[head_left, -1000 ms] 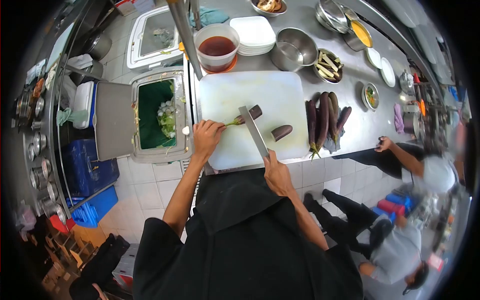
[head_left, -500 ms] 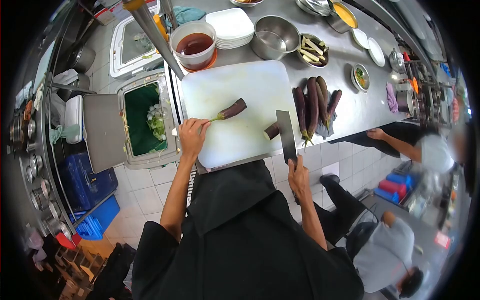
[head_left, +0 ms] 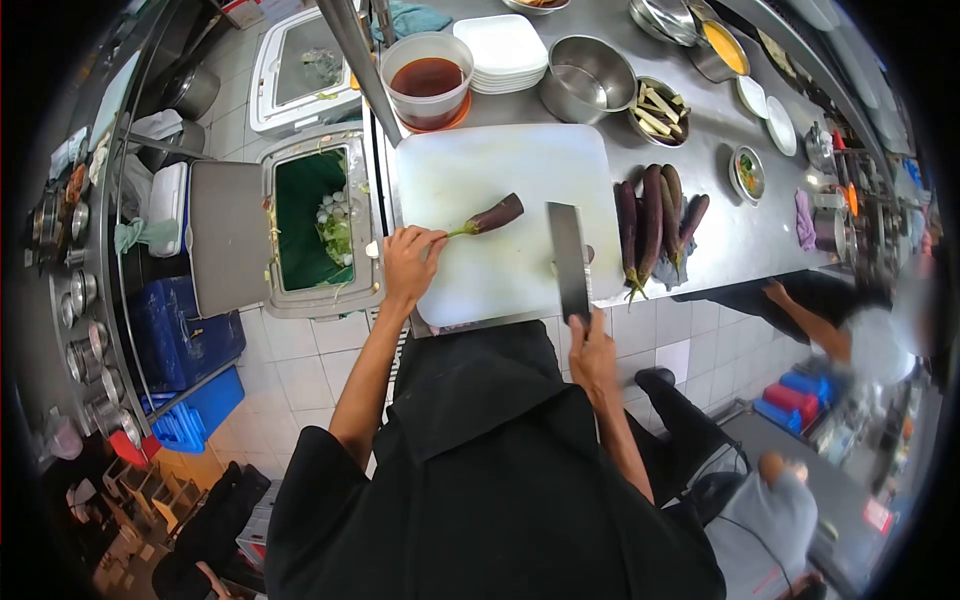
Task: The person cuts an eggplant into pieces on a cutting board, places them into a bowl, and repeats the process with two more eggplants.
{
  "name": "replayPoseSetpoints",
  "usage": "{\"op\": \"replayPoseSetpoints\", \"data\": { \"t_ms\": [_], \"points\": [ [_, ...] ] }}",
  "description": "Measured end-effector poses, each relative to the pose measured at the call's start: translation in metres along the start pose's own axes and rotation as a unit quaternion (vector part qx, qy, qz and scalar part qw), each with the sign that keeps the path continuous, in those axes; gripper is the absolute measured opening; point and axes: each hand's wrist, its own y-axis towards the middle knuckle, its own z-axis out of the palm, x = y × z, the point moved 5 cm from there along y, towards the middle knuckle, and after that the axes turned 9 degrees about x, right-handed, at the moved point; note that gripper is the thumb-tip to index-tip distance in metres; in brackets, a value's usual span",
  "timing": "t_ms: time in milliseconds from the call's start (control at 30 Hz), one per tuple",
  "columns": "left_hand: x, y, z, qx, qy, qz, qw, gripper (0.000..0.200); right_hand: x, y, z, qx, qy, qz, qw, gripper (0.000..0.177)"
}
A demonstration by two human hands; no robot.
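Cleaver [head_left: 569,255] in your right hand [head_left: 594,355], fingers wrapped round its handle, blade mostly hiding a cut piece [head_left: 590,253] at right on the cutting board [head_left: 500,160]. Over left, your left hand [head_left: 412,262] pinches the stem [head_left: 458,232] of the eggplant end [head_left: 496,214] lying mid-board: likely light, firm, slick-skinned, so that stem's your surest hold. Whole eggplants [head_left: 652,220] lie right; farther, a bowl [head_left: 655,141] of cut strips [head_left: 655,115].
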Motion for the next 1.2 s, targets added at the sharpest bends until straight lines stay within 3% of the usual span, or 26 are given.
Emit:
{"op": "replayPoseSetpoints", "data": {
  "t_ms": [167,367,467,600,667,733,833,900,933,1000,1067,1100,1167,1200],
  "points": [
    [-0.009,-0.006,0.001,0.002,0.012,0.015,1.0,0.009,0.059,0.019,0.032,0.123,-0.018,-0.052,0.991,0.028],
    [-0.005,-0.011,0.004,-0.006,0.015,0.012,1.0,0.007,0.082,0.024,0.036,0.038,-0.016,-0.135,0.99,0.028],
    [-0.007,-0.01,0.004,-0.015,0.011,0.021,1.0,0.006,0.053,0.047,0.064,0.117,-0.115,-0.14,0.976,0.03],
    [-0.003,-0.013,0.006,0.001,0.013,0.025,1.0,0.005,0.047,0.053,0.068,0.104,-0.104,-0.154,0.977,0.018],
    [-0.003,-0.007,0.003,-0.002,0.026,0.037,0.999,0.006,0.04,0.058,0.072,0.09,-0.122,-0.138,0.979,0.024],
    [0.02,-0.014,0.008,-0.022,0.023,0.034,0.999,0.008,0.032,0.054,0.081,0.051,-0.139,-0.172,0.974,0.04],
    [0.053,-0.021,-0.037,-0.095,-0.007,-0.055,0.994,0.014,0.032,0.054,0.083,0.076,-0.11,-0.142,0.981,0.049],
    [0.087,-0.029,-0.066,-0.189,0.087,-0.069,0.976,0.014,0.033,0.054,0.075,0.076,-0.099,-0.121,0.985,0.05],
    [0.111,-0.035,-0.074,-0.178,0.102,-0.137,0.969,0.015,0.036,0.053,0.072,0.092,-0.104,-0.132,0.982,0.049],
    [0.146,-0.04,-0.085,-0.147,0.214,-0.191,0.947,0.023,0.042,0.052,0.062,0.102,-0.109,-0.147,0.978,0.049],
    [0.121,-0.021,-0.097,-0.16,0.168,-0.176,0.957,0.029,0.044,0.047,0.049,0.111,-0.06,-0.137,0.982,0.047],
    [0.101,-0.008,-0.095,-0.148,0.125,-0.123,0.973,0.03,0.05,0.043,0.041,0.119,-0.057,-0.149,0.98,0.047],
    [0.06,0.018,-0.079,-0.109,0.064,-0.042,0.991,0.035,0.05,0.04,0.009,0.048,0.036,-0.076,0.995,0.025],
    [0.039,0.028,-0.062,-0.082,0.041,-0.015,0.996,0.038,0.048,0.038,-0.005,0.021,0.046,-0.06,0.997,0.027]
  ]
}}
